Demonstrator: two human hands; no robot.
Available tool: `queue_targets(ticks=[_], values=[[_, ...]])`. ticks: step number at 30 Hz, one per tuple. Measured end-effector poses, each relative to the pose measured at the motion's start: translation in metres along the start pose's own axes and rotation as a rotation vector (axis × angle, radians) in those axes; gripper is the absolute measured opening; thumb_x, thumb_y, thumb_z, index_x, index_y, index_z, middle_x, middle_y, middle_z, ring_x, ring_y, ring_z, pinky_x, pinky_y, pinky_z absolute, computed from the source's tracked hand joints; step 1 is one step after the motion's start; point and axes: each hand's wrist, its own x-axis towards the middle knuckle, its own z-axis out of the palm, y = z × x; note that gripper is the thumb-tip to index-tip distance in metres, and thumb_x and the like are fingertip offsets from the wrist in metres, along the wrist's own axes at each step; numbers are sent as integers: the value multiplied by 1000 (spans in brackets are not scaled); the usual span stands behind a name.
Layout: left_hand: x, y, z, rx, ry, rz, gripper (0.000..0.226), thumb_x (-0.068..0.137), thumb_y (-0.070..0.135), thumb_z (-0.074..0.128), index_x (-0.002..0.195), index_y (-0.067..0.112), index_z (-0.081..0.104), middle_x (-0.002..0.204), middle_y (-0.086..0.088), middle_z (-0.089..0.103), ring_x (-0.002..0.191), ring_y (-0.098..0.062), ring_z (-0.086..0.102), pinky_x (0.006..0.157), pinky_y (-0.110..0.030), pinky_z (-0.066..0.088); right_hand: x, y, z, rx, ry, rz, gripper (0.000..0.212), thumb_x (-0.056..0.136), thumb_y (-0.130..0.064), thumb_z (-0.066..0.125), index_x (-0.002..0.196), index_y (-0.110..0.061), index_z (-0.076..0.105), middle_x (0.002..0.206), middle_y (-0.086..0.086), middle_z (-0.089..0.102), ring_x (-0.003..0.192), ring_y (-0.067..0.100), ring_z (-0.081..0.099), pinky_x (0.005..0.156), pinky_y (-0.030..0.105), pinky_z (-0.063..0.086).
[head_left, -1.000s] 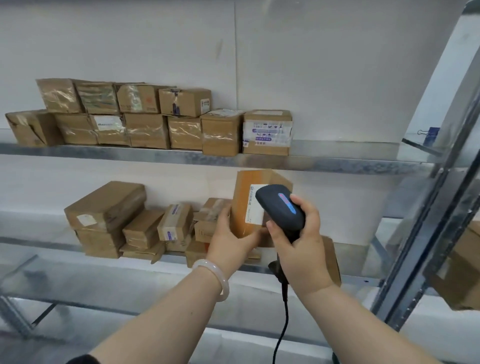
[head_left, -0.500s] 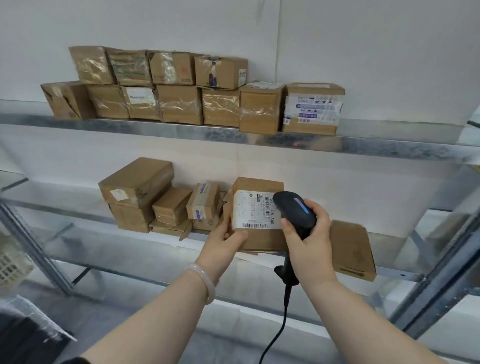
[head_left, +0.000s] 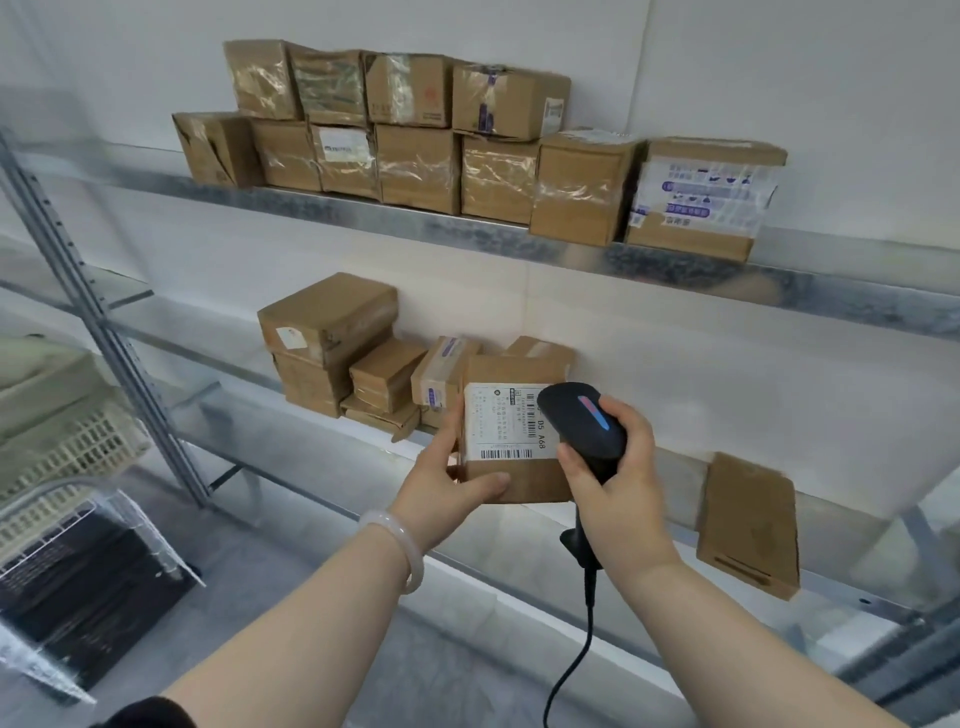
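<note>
Just above the front edge of the lower shelf (head_left: 322, 447), a brown parcel (head_left: 535, 480) stands upright between the two hands, its white label (head_left: 501, 423) with barcodes facing the camera; the left hand (head_left: 441, 483) grips it from the left side, thumb pressed across the lower front, fingers wrapped behind the edge and mostly hidden; a pale bracelet (head_left: 400, 545) circles that wrist. The right hand (head_left: 618, 483) is curled tight round the handle of a black scanner (head_left: 582, 421), thumb along its left side; the scanner's head overlaps the label's right end, a coloured light strip glowing on top; whether the head touches the parcel I cannot tell; its cable (head_left: 576, 654) hangs down between the forearms.

Behind the parcel, small cartons (head_left: 384, 374) sit piled on the same shelf against the wall, the largest box (head_left: 327, 317) topping the left pile; well to the right a flat carton (head_left: 748, 525) leans at the shelf's edge. On the upper shelf (head_left: 467, 234), taped boxes (head_left: 415, 161) stand in two rows, and a wrapped one (head_left: 701, 202) with blue print ends the row; a pale slotted crate (head_left: 67, 441) shows at far left.
</note>
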Motion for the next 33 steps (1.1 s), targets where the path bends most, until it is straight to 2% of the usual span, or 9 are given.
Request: queue_targets(ticks=[4, 7, 9, 11, 14, 20, 23, 29, 33], values=[[-11, -10, -16, -78, 152, -58, 93, 87, 18, 77, 149, 53, 18, 119, 21, 53, 103, -5, 60, 70, -12, 55, 3, 5, 9, -10, -102, -45, 53, 87, -11, 72, 114, -48, 45, 118, -19, 56, 103, -9, 57, 83, 6, 44], [-21, -19, -41, -78, 285, -61, 93, 86, 19, 78, 144, 56, 17, 119, 20, 52, 105, -4, 58, 79, -13, 51, -2, 7, 25, 23, -239, -11, 53, 87, -19, 73, 119, -51, 46, 120, -13, 61, 103, 13, 66, 86, 40, 57], [-29, -26, -59, -74, 374, -64, 96, 84, 15, 80, 147, 54, 19, 128, 11, 55, 112, -13, 61, 93, -26, 54, -6, 4, 38, -4, -346, -19, 55, 87, -23, 73, 119, -55, 43, 119, -14, 61, 97, 19, 69, 80, 49, 58], [-38, -30, -78, -61, 455, -46, 98, 83, 8, 80, 152, 45, 21, 128, 5, 57, 110, -15, 65, 87, -19, 56, -13, -5, 56, -43, -465, -45, 55, 86, -25, 73, 118, -59, 42, 113, -21, 61, 89, 17, 69, 76, 47, 58], [-50, -37, -107, -42, 527, -21, 96, 84, 1, 76, 149, 44, 21, 117, 17, 59, 94, 5, 67, 72, -6, 49, -23, -20, 84, -72, -586, -82, 52, 86, -28, 72, 119, -55, 41, 109, -31, 58, 85, 13, 68, 77, 40, 57], [-72, -56, -178, -27, 623, -31, 101, 79, 6, 82, 149, 50, 23, 126, 19, 60, 106, 3, 64, 80, -9, 51, -44, -53, 147, -64, -736, -76, 44, 88, -33, 69, 115, -53, 40, 97, -32, 61, 76, 5, 66, 67, 24, 52], [-82, -64, -214, -52, 647, -24, 104, 76, 7, 85, 154, 42, 25, 126, 20, 61, 102, 12, 63, 85, -12, 53, -53, -69, 184, -71, -776, -78, 42, 87, -34, 68, 114, -52, 41, 93, -28, 63, 74, 5, 65, 66, 27, 54], [-95, -81, -289, -85, 680, -54, 103, 77, 8, 85, 152, 46, 26, 126, 21, 63, 117, -6, 64, 102, -36, 51, -65, -95, 255, -97, -822, -57, 40, 87, -39, 67, 110, -56, 39, 93, -33, 59, 75, 10, 66, 69, 39, 59], [-99, -101, -343, -86, 703, -76, 107, 77, 5, 84, 157, 39, 21, 128, 18, 63, 118, -7, 62, 106, -34, 49, -72, -112, 298, -115, -843, -70, 39, 87, -40, 66, 111, -55, 39, 90, -29, 61, 74, 10, 66, 68, 40, 59]])
